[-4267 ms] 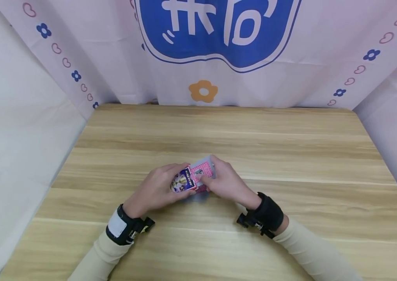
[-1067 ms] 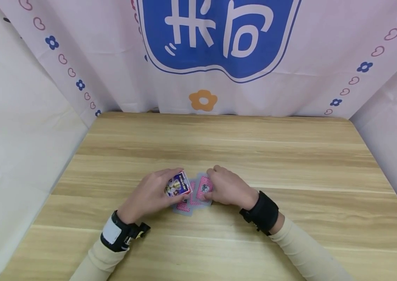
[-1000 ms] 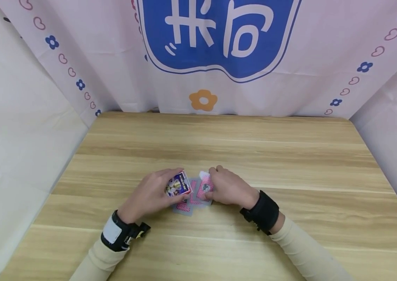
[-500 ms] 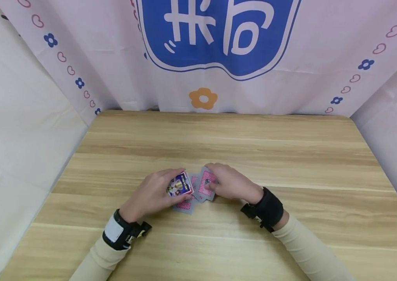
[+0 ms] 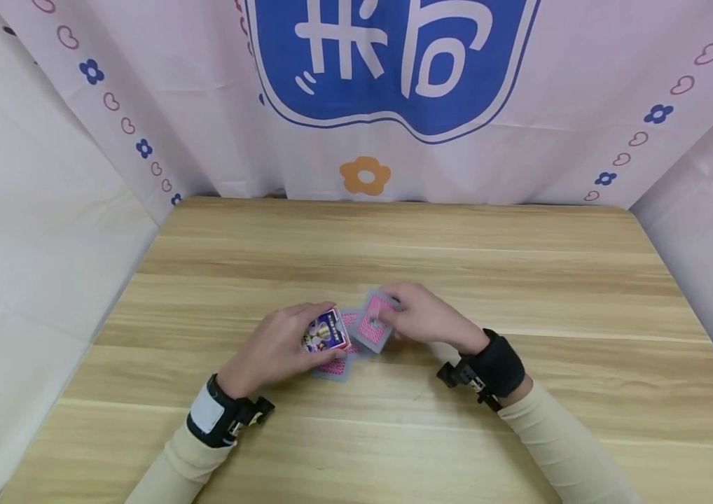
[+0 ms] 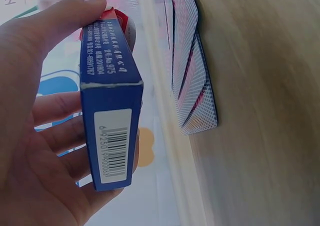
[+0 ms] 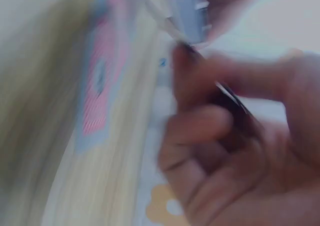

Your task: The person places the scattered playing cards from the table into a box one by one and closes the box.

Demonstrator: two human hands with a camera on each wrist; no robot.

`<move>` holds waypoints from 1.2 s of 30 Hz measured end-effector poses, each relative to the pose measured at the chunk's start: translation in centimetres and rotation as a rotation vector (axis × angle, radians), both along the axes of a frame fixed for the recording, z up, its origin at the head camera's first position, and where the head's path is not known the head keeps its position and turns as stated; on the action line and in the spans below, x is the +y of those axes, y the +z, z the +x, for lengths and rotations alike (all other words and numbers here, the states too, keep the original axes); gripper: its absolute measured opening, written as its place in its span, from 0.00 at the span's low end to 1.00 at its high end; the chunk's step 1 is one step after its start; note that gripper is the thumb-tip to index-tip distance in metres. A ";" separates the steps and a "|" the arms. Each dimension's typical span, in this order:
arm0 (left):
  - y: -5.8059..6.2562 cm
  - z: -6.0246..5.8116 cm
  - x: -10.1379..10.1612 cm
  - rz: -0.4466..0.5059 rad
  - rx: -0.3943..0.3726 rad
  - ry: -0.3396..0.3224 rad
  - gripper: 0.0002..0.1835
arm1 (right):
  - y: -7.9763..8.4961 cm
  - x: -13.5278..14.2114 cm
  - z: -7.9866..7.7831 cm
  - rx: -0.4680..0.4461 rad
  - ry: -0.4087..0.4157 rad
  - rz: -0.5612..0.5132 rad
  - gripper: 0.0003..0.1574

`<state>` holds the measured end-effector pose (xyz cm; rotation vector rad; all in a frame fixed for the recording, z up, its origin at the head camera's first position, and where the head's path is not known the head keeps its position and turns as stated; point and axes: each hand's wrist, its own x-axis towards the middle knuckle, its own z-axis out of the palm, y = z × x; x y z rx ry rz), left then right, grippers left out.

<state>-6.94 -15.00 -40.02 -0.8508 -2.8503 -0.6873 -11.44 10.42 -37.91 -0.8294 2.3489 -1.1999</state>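
The left hand (image 5: pixel 277 343) is clamped, thumb and fingers, on opposite edges of a small dark-blue printed cardboard card box (image 5: pixel 325 332), held above the pale wood-grain table (image 5: pixel 457 259). The right hand (image 5: pixel 426 315) pinches a pink-patterned, grey-bordered rectangular playing card (image 5: pixel 370 330), thumb on its back; whether others sit beneath it cannot be told. Loose pink-backed cards (image 5: pixel 331 369) lie overlapping on the table, partly hidden by the box in the head view.
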 end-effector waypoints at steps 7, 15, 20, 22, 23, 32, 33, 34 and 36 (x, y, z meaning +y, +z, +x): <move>0.0 -0.1 0.3 0.025 -0.014 -0.013 0.40 | 0.8 0.1 0.1 -0.222 -0.145 -0.157 0.08; 0.1 -0.2 0.6 0.049 0.021 -0.059 0.38 | 0.1 -0.7 0.5 -0.172 -0.184 -0.191 0.08; 0.9 -0.5 0.5 0.058 0.063 -0.075 0.36 | 0.4 -1.2 0.8 -0.122 -0.184 -0.283 0.08; 1.3 -0.8 0.6 0.055 0.072 -0.086 0.36 | 0.6 -1.2 1.0 -0.109 -0.200 -0.316 0.08; 1.6 -1.0 0.8 0.050 0.077 -0.094 0.35 | 0.8 -1.2 1.1 -0.104 -0.213 -0.328 0.07; 3.2 -2.2 2.1 0.012 0.147 -0.139 0.34 | 1.1 -1.5 1.8 -0.146 -0.201 -0.376 0.10; 3.3 -2.3 2.2 0.006 0.144 -0.142 0.34 | 1.1 -1.4 1.7 -0.136 -0.206 -0.352 0.11; 3.4 -2.4 2.2 -0.002 0.139 -0.144 0.34 | 1.2 -1.2 1.6 -0.119 -0.228 -0.320 0.12; 3.5 -2.5 1.9 -0.016 0.116 -0.142 0.34 | 1.4 -0.9 1.4 -0.082 -0.276 -0.269 0.14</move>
